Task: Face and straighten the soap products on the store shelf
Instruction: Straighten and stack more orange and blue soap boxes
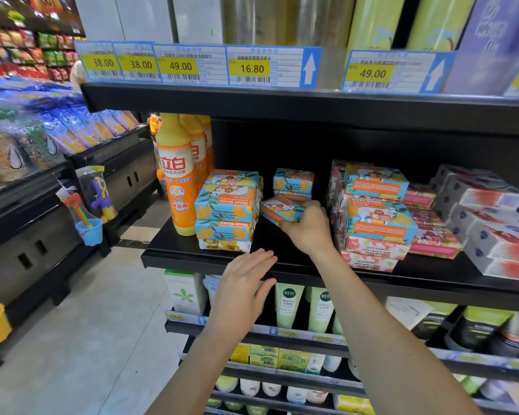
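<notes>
On the black shelf [210, 259] stand stacks of wrapped soap bars. A blue-and-yellow Goat Soap stack [226, 209] is at the left, its labels upside down. A small stack [292, 181] sits further back in the middle. My right hand [307, 229] grips one tilted blue-and-yellow soap bar [277, 209] in the gap in front of that stack. My left hand [241, 287] hovers with straight fingers at the shelf's front edge, holding nothing. To the right is a taller stack [378, 202] of blue bars on pink-and-white ones.
Orange dish-soap bottles [177, 181] stand at the shelf's left end. Grey-and-red boxes [492, 229] fill the right end. Price tags [192, 65] line the shelf above. Green tubes [288, 307] stand on the shelf below. An aisle floor and a low display lie to the left.
</notes>
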The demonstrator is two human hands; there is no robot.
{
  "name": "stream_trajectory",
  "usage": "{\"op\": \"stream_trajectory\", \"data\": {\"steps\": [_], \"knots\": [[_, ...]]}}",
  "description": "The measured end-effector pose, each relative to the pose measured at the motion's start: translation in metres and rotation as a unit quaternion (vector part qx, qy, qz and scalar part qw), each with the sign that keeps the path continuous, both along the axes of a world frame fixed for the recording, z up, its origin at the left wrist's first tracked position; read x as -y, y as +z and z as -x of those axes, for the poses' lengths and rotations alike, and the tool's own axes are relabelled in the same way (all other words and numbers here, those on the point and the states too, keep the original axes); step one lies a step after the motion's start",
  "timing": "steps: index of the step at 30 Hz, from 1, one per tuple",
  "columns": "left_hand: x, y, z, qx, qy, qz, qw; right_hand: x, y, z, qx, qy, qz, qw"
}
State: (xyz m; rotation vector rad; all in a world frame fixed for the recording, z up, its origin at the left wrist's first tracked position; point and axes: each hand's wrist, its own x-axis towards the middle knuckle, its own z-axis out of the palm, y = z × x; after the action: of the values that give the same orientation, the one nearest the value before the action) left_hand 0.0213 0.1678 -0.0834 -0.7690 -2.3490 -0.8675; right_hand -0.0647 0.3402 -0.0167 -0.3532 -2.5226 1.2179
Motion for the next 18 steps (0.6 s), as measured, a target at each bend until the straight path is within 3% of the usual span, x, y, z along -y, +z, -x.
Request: {"op": "stream_trajectory", "data": {"steps": [9, 18], "knots": [[0.000, -0.002, 0.000, -0.019, 0.007, 0.004, 1.000, 0.024, 0.004, -0.068, -0.069, -0.017, -0.026, 0.997], [-0.002, 0.001, -0.004, -0.045, 0.007, -0.003, 0.999, 0.031, -0.008, -0.127, -0.135, -0.028, 0.029, 0.990]]}}
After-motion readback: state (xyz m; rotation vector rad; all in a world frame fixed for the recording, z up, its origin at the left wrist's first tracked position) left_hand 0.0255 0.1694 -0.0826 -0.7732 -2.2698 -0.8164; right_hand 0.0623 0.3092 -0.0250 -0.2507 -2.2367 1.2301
